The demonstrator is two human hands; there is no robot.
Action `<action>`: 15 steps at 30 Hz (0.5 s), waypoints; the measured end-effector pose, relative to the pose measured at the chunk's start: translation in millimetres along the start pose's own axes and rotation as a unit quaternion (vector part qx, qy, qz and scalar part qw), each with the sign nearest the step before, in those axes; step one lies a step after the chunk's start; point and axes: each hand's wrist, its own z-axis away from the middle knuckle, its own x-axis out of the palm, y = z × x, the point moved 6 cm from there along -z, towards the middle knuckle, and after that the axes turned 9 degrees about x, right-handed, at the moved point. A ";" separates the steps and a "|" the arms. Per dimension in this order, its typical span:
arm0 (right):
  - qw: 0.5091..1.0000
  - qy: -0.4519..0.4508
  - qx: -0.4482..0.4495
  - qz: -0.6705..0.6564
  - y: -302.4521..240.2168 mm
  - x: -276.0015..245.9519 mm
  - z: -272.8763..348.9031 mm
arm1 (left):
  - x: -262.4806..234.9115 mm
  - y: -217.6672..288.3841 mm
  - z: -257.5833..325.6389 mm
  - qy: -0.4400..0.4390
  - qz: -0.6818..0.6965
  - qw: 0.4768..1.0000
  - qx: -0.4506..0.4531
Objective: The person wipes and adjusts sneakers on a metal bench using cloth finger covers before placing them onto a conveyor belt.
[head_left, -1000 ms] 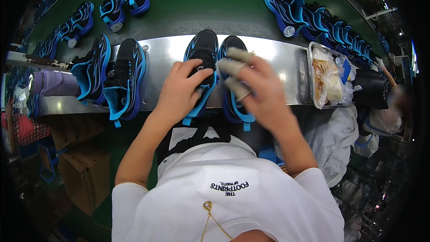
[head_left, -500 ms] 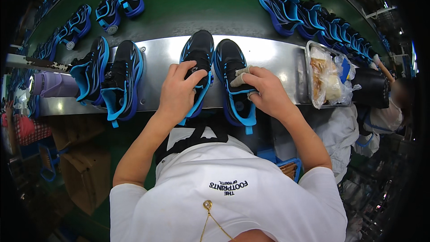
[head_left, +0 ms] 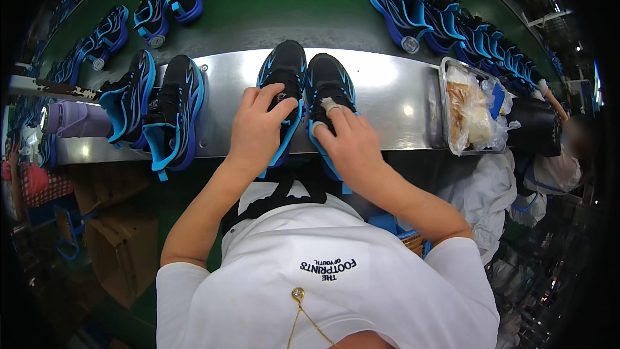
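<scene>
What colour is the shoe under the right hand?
The shoe is black with blue trim; head view, best.

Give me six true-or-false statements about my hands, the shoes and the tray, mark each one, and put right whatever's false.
1. The left hand touches the left middle shoe. True.
2. The right hand touches that same shoe. False: the right hand touches the right middle shoe.
3. A tray is to the right of both hands. True.
4. The tray holds a shoe. False: the tray holds plastic-wrapped items.
5. Pale covers are on the right hand. True.
6. The right middle shoe lies sole up. False: the right middle shoe sits right side up.
</scene>
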 end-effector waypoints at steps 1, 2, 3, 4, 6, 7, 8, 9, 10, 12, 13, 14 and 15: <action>1.000 0.003 0.010 -0.019 2.9 -1.1 -2.0 | 0.7 -0.3 -3.7 0.006 -0.002 1.000 0.005; 0.999 0.006 0.022 -0.038 7.0 -1.1 -5.6 | 2.0 -1.8 -7.8 0.010 -0.004 1.000 0.011; 0.995 -0.015 0.072 -0.061 16.8 -6.1 -19.3 | -0.5 -3.9 -16.3 0.016 -0.020 1.000 0.011; 0.989 -0.035 0.122 -0.083 25.6 -10.6 -30.9 | -4.5 -4.6 -22.6 0.021 -0.037 0.999 0.011; 0.991 -0.052 0.106 -0.056 12.9 5.5 -10.9 | 7.2 5.7 -9.0 -0.034 -0.054 0.998 0.011; 0.995 -0.015 0.083 -0.047 10.7 9.8 -7.1 | 9.4 3.2 -4.8 -0.034 -0.055 0.998 0.015; 0.997 0.016 0.063 -0.041 3.6 8.5 -0.5 | 7.1 6.9 0.8 -0.040 -0.052 0.998 0.015; 0.998 -0.009 0.049 -0.026 3.3 3.2 7.5 | 4.4 12.1 6.2 -0.042 -0.052 0.998 0.015; 0.998 -0.009 0.051 -0.027 6.7 0.7 8.6 | 2.6 17.3 10.5 -0.056 -0.036 0.998 0.013; 0.996 -0.073 0.022 -0.039 8.3 5.7 4.1 | -2.2 21.0 9.3 -0.067 -0.024 0.997 0.009; 0.994 -0.102 0.015 -0.026 5.2 6.6 1.6 | -1.2 17.8 6.4 -0.081 -0.006 0.997 -0.007; 0.994 -0.103 0.015 -0.025 3.1 8.3 1.1 | 1.2 14.4 3.0 -0.094 0.013 0.995 -0.024; 0.996 -0.092 -0.002 0.011 -0.9 10.8 0.9 | -2.4 7.8 -2.4 -0.074 -0.001 0.997 -0.016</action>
